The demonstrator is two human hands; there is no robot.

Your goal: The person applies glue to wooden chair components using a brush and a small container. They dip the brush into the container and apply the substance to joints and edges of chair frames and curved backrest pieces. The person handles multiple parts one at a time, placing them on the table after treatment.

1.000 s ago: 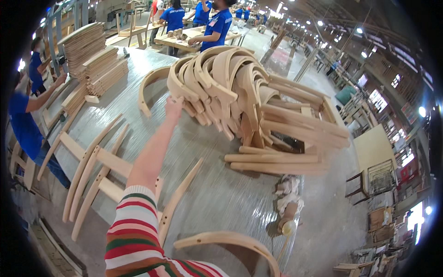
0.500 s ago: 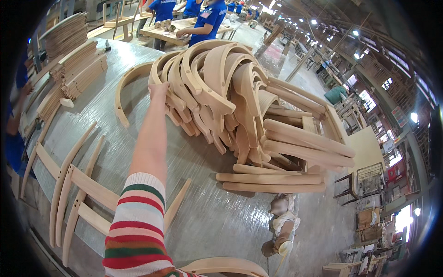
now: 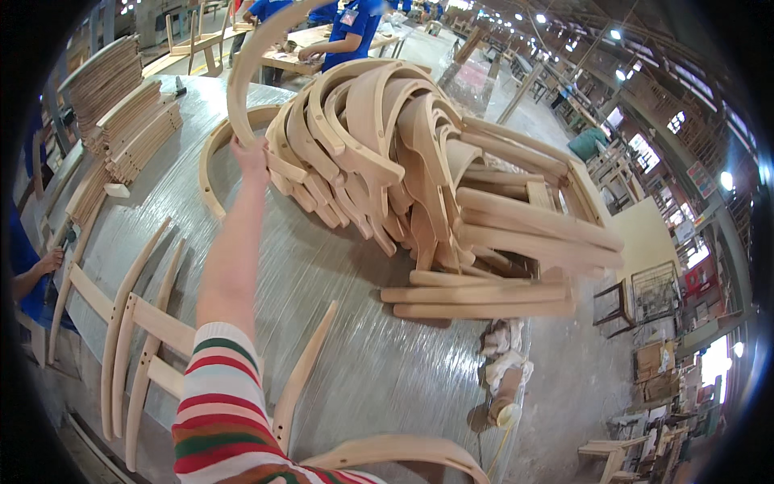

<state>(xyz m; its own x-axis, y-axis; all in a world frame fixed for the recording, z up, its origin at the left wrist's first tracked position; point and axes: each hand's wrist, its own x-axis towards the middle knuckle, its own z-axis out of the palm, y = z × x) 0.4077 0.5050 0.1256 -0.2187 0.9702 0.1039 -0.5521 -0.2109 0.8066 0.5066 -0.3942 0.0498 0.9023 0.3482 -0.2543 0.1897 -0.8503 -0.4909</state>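
My left hand (image 3: 251,157), at the end of a striped sleeve, is closed around the lower end of a curved wooden chair rail (image 3: 240,85). The rail rises upright from the hand, and its upper end runs out past the top of the picture. Just right of the hand lies a heap of similar curved rails (image 3: 371,121), nested on a plastic-covered table (image 3: 347,355). Another curved rail (image 3: 211,165) rests on the table at the hand's left. My right hand is not in view.
Assembled chair leg frames (image 3: 153,323) lie at the left. Stacked wooden slats (image 3: 141,129) stand behind them. Straight wooden legs (image 3: 484,294) lie at the right, with a curved piece (image 3: 395,448) at the near edge. A person in blue (image 3: 32,274) works on the left; others are behind.
My left hand has lifted one curved rail off the left end of the heap and swung it upright. The hand has shifted slightly left. At the left edge, a person's hand has come into clearer view.
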